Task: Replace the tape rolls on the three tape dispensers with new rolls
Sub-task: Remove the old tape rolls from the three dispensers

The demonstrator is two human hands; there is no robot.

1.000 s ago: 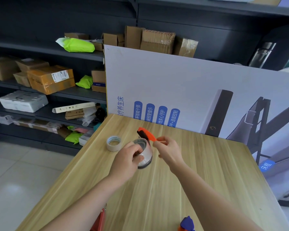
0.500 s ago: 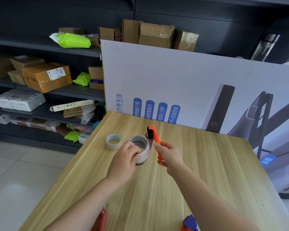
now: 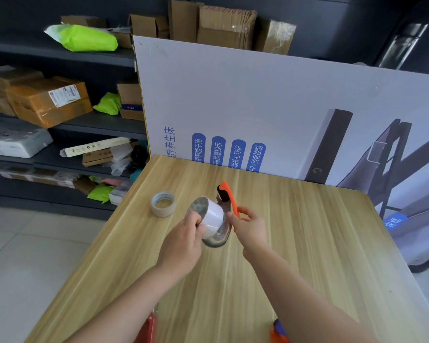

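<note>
Above the pale wooden table (image 3: 295,243), the left hand (image 3: 183,246) grips a wide white roll of tape (image 3: 209,216), tilted with its open core facing up and left. The right hand (image 3: 249,225) pinches the orange plastic handle of a tape dispenser (image 3: 229,201), whose round metal hub sits just beside and under the roll. The step appears to be seating the roll on that hub. To do it well, line the core squarely with the hub, keep the dispenser steady, and push evenly so it does not jam. A smaller beige tape roll (image 3: 162,204) lies flat on the table nearby, probably the one taken off or a spare.
</note>
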